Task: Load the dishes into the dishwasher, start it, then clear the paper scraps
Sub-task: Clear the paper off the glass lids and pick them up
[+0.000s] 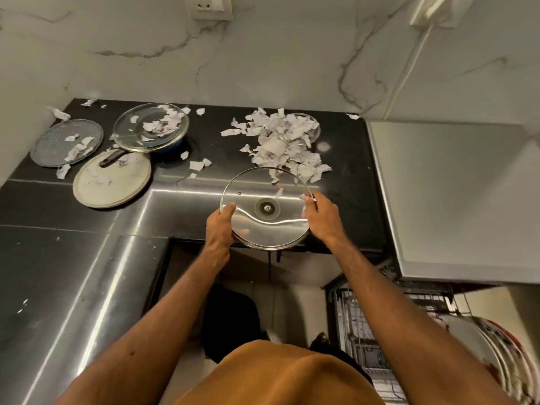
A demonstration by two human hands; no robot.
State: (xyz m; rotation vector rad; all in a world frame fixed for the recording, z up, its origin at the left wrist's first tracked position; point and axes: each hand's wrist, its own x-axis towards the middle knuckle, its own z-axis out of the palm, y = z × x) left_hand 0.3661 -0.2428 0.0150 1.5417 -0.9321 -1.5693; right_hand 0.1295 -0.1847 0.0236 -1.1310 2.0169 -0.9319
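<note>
The person holds a round glass lid with a metal rim (264,207) in both hands, over the near edge of the dark glossy counter (73,258). The left hand (220,226) grips the left side of this lid, with the thumb lying on top of the glass and the fingers curled under it. The right hand (321,217) grips the right side, its fingertips closed on the rim. A small screw fitting shows in the middle of the glass. I cannot tell whether the far edge of the lid touches the counter. Just behind the lid lies a heap of torn white paper scraps (286,144), and a few pieces are seen through the glass. A small clear glass bowl (311,125) is half buried at the far right side of the heap. At the far left of the counter a second glass lid (150,127) rests tilted on a blue object (172,145) and carries some scraps. Beside it lie a grey round plate (65,141) and a cream round plate (112,182), both with scraps on them, and a black handle (112,157) lies across the far edge of the cream one. At the lower right, below the counter, a wire dishwasher rack (365,331) is pulled out, and a blurred white plate with a red rim (496,346) stands in it.
</note>
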